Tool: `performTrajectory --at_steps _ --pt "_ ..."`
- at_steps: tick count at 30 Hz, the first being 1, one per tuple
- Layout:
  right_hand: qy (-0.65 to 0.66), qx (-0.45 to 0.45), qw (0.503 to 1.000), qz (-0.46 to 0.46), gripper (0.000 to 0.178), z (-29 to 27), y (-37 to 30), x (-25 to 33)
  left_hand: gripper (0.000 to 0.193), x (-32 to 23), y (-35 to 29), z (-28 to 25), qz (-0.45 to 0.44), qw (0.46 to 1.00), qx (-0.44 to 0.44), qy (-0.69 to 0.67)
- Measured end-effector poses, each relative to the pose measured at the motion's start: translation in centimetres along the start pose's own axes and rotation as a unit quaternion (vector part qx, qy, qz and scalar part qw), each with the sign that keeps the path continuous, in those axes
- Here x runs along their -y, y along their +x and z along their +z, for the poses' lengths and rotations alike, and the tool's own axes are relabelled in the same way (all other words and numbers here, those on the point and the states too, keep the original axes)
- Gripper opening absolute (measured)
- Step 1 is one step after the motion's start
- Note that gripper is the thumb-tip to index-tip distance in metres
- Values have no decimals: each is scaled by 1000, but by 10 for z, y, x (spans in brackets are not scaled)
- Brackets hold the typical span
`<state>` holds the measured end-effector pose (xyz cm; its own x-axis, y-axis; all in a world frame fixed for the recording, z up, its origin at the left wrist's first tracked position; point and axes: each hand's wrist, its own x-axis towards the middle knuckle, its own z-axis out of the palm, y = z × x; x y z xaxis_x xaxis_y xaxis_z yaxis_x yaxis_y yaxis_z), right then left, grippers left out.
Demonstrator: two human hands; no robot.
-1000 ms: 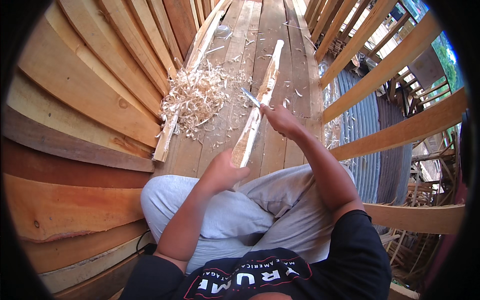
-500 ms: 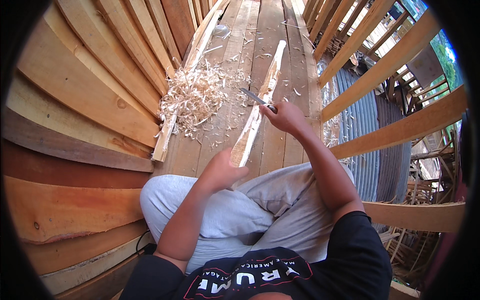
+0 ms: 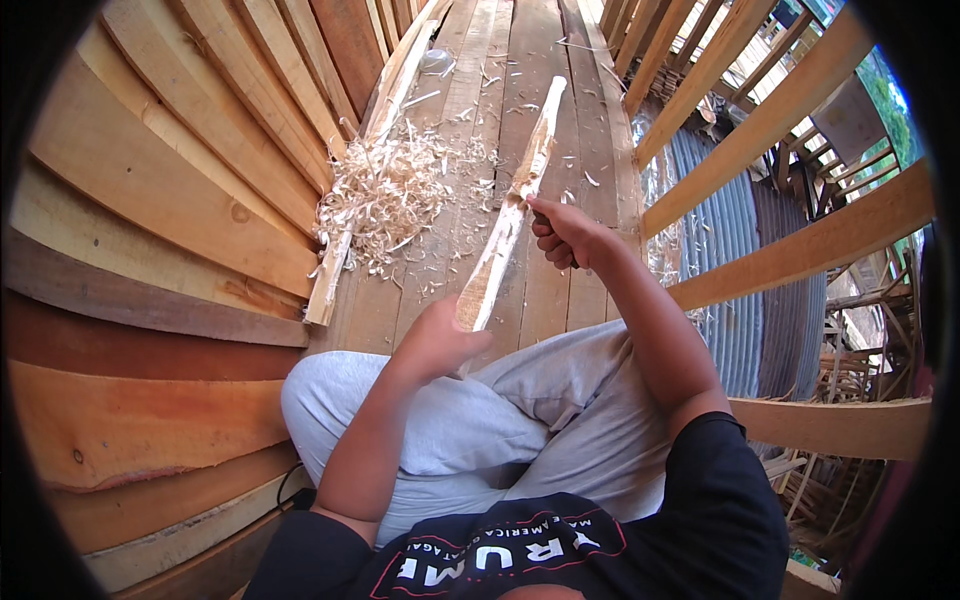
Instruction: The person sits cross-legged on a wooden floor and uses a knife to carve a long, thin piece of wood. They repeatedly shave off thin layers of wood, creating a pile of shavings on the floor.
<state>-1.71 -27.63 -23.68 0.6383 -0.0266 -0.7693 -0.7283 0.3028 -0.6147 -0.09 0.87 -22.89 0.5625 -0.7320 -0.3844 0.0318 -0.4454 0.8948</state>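
Observation:
A long, partly whittled wooden stick [image 3: 497,256] slants away from me above the floor, its pale shaved sides showing and a narrow knob at the far end. My left hand [image 3: 437,340] is wrapped round its near end by my knee. Beside the middle of the stick, my right hand [image 3: 566,234] is closed round a knife, with the thumb side close against the wood. Only the dark butt of the knife [image 3: 574,264] peeks out below the fist; the blade cannot be made out.
Curled wood shavings [image 3: 385,200] are heaped at the left over a pale strip of wood [image 3: 328,275]. Upright planks [image 3: 180,215] wall the left side. Wooden railing slats [image 3: 760,185] line the right, with corrugated sheeting [image 3: 725,290] beyond. Plank flooring [image 3: 545,300] lies below.
My right hand has turned, so the knife blade that pointed left across the stick no longer shows. The stick and my left hand have hardly moved.

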Motion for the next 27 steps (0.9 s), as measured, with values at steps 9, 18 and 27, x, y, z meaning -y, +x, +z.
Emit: performTrajectory --at_steps 9,18,27 --pt "-463 -278 827 -153 80 31 -19 1 44 -2 0 1 -8 999 -13 37" --pt "-44 -56 998 0 62 6 4 1 46 2 1 1 -10 1000 -11 21" --pt "-449 -309 818 -186 70 8 4 -7 41 -2 1 1 5 1000 2 8"
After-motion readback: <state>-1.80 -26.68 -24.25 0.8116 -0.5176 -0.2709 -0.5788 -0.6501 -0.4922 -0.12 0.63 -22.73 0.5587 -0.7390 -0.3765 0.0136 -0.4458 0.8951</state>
